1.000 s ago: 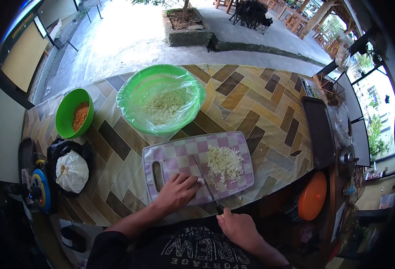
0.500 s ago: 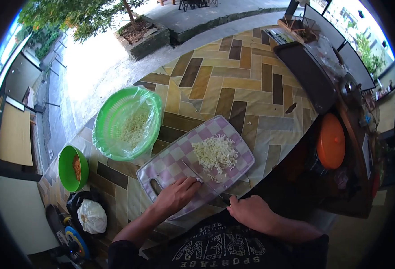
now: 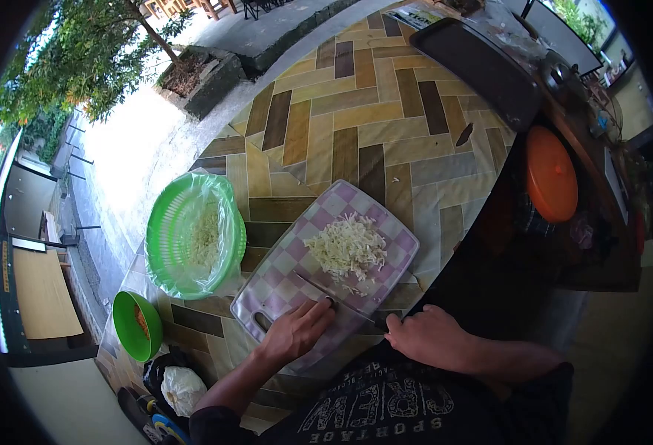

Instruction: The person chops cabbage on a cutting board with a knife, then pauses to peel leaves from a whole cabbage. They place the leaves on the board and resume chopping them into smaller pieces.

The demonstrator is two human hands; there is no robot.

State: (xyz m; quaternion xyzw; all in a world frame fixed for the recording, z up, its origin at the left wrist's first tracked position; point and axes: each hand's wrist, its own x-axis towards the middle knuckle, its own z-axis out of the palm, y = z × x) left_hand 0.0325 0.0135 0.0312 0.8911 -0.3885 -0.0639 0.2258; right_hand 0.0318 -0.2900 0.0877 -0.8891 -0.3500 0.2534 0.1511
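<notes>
A pink-and-white checkered cutting board (image 3: 271,285) lies at a slant on the table, with a heap of shredded pale vegetable, perhaps cabbage, (image 3: 347,246) on its far right part. My right hand (image 3: 431,339) is wrapped round the dark handle of a knife (image 3: 356,311) at the board's near edge. The blade points left and away across the board, between the heap and my left hand (image 3: 300,328). Curled and pressed together, the left fingers rest on the board beside the blade; whatever they hold is hidden.
Left of the board stands a green basket (image 3: 159,256) lined with clear plastic, holding more shreds. A green bowl (image 3: 148,343) with orange contents and a white plastic bag (image 3: 183,391) sit nearer. A dark tray (image 3: 478,70) lies far right, an orange lid (image 3: 551,174) below it.
The camera view has turned, so the whole scene sits differently in the frame. Both hands keep nearly the same places at the board, and the knife still lies beside the left fingers.
</notes>
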